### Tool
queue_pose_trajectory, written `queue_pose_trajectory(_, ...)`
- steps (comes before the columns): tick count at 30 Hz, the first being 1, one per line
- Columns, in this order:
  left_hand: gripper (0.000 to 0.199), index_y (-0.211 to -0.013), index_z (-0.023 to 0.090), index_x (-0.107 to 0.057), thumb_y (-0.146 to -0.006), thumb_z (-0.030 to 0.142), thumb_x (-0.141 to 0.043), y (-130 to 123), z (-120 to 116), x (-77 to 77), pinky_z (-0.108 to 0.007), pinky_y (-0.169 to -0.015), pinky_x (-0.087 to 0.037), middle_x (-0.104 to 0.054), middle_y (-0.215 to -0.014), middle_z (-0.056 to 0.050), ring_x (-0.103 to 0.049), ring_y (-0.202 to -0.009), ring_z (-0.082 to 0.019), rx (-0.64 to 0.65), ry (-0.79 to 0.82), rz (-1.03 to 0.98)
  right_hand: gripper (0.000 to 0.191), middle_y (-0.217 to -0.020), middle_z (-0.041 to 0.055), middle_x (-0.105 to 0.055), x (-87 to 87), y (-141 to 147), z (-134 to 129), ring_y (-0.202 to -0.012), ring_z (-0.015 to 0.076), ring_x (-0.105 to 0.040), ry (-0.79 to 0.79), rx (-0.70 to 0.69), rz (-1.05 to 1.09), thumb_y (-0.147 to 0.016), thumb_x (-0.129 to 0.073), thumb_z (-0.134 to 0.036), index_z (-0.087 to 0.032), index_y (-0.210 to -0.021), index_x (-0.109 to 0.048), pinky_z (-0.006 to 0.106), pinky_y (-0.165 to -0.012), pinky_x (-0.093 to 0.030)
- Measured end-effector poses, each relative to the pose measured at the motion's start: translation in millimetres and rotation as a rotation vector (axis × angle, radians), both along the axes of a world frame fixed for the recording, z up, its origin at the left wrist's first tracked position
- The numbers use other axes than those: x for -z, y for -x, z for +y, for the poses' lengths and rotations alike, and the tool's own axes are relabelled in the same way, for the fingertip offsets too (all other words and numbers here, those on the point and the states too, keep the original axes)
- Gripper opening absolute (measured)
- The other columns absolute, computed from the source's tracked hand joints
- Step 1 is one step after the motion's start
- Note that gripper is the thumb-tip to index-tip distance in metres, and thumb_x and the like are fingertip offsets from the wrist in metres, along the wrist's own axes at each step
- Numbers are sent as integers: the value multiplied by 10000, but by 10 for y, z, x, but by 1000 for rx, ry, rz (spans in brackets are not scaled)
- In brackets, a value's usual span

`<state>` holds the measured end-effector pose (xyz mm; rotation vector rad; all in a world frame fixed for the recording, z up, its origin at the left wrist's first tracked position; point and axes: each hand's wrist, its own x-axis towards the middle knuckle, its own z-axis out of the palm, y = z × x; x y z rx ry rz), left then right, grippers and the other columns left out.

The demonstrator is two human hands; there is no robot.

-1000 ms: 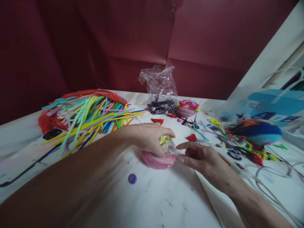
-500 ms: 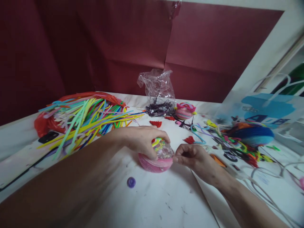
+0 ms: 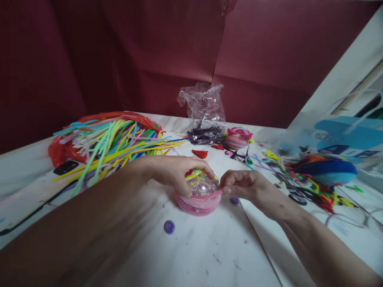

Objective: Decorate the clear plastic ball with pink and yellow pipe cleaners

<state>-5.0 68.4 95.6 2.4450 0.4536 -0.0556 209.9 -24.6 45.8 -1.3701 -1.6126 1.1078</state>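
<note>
A clear ball [image 3: 205, 186] rests on the white table, its lower part wrapped in pink pipe cleaner [image 3: 197, 206]. Bits of yellow, green and red show at its top. My left hand [image 3: 182, 171] is closed over the ball from the left, thumb in front and fingers across the top. At the ball's right edge, my right hand [image 3: 239, 184] pinches the pink pipe cleaner strand between thumb and forefinger. One purple round piece [image 3: 169, 227] lies in front of the ball, and a second purple piece [image 3: 234, 200] sits just below my right hand.
A heap of colourful pipe cleaners [image 3: 119, 139] lies at the left beside a phone [image 3: 66, 167]. Behind stand a clear plastic bag [image 3: 206, 115] with dark strands and a pink wrapped ball [image 3: 237, 138]. At right are a blue-and-orange wrapped ball [image 3: 326, 169], loose scraps and cables.
My right hand has moved slightly up along the ball's right edge, pulling the pink strand around it. A second purple piece now shows beneath it. The camera view has shifted slightly.
</note>
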Motion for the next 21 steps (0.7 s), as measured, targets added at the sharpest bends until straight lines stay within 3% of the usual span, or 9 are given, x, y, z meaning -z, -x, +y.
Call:
queue_pose_trajectory(8, 637, -1232, 280, -525, -612, 169, -625, 12, 1, -30, -318, -974, -378, -539, -1242, 0, -492, -1146, -217, -1, 21, 12, 351, -563, -40, -470, 20, -3, -16, -543, 106, -369, 28, -62, 18, -657, -722, -483, -189, -567, -552, 275, -534, -277)
queue_pose_trajectory(21, 649, -1238, 261, -525, -607, 152, -633, 46, -14, 6, -334, -963, -384, -547, -1254, -20, -490, -1164, -251, -4, 36, -14, 357, -564, -51, -496, 114, 17, 62, -521, 92, -372, 34, 44, 36, -594, -780, -474, -179, -622, -580, 262, -508, -273)
